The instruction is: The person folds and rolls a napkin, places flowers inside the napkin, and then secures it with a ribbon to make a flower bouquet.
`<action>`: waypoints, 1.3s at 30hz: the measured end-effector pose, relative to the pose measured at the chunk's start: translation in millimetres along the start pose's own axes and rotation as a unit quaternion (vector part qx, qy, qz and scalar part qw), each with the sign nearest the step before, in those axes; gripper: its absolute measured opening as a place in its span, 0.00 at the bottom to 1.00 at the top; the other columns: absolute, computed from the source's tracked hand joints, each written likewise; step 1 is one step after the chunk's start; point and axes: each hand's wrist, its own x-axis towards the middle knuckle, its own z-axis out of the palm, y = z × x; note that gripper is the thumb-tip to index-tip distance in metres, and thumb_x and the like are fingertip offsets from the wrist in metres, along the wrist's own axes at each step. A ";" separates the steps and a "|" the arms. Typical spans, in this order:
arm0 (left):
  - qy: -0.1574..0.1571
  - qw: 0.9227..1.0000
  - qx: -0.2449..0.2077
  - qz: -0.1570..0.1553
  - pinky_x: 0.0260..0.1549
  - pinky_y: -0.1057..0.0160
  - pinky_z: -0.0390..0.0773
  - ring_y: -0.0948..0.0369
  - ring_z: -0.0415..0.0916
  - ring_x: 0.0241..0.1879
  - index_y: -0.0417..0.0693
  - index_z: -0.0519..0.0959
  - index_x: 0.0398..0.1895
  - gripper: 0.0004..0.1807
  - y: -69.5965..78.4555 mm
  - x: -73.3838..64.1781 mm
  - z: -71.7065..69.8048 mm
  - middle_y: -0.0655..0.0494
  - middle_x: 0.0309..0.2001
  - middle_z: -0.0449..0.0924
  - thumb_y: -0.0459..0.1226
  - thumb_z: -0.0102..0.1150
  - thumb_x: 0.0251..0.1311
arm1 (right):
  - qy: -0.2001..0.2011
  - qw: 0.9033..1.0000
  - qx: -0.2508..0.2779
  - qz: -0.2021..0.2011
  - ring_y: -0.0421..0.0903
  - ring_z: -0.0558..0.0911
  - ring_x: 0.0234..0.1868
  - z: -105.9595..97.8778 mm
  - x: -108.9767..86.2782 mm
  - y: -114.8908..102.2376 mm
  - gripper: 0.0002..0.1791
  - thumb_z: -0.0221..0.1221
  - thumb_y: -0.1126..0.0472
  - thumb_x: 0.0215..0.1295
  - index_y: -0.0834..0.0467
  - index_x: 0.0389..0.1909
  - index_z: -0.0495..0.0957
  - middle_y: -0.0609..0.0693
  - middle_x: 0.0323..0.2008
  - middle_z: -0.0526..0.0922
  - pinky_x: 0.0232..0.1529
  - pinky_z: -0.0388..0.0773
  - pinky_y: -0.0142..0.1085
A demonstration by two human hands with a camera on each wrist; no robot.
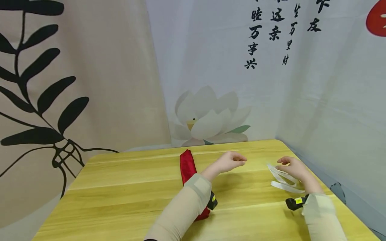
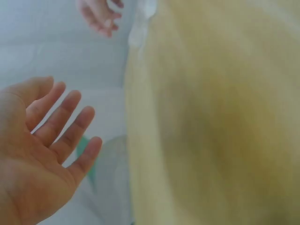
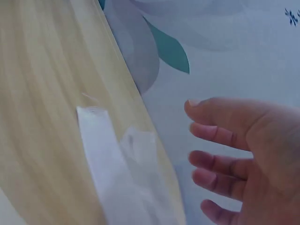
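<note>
A white ribbon (image 1: 287, 188) lies in loose loops at the right side of the wooden table (image 1: 126, 187). Over it hovers my right hand (image 1: 297, 168), its fingers loosely bent; the right wrist view shows nothing in that hand (image 3: 267, 150), with flat strips of white ribbon (image 3: 101, 150) beside it. My left hand (image 1: 227, 162) is raised above the middle of the table, and in the left wrist view its fingers are spread with nothing in them. A strip of shiny red cloth (image 1: 188, 166) lies on the table, partly hidden behind my left forearm.
A pale backdrop (image 1: 120, 83) with a plant print and a lotus print hangs behind the table's far edge. The table's right edge runs close to my right hand. A small black wrist device (image 1: 295, 203) sits on each arm.
</note>
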 end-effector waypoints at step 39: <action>0.102 0.982 -0.115 -0.108 0.52 0.57 0.74 0.58 0.71 0.57 0.55 0.77 0.59 0.18 -9.7 4.5 51.5 0.61 0.56 0.77 0.44 0.57 0.67 | -0.141 0.974 0.157 -0.083 0.54 0.79 0.33 50.1 26.4 -59.6 0.14 0.53 0.59 0.73 0.69 0.42 0.77 0.60 0.34 0.80 0.37 0.76 0.45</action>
